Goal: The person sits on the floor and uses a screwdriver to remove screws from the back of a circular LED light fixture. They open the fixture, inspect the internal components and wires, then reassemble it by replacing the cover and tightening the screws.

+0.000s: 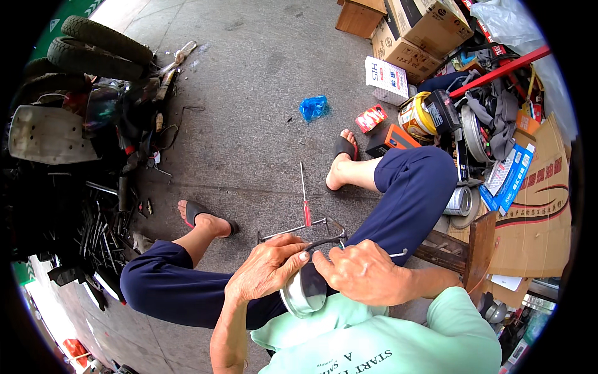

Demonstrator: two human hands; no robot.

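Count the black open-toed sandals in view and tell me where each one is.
2: one black open-toed sandal on the left foot, another on the right foot; more could be hidden.

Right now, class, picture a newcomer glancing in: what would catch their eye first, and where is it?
Probably the crumpled bright blue plastic on the grey floor, ahead of the right foot. Next, the red-handled screwdriver, lying on the floor between the feet, shaft pointing away. Low in the middle, the left hand and right hand meet beside a round silvery metal part.
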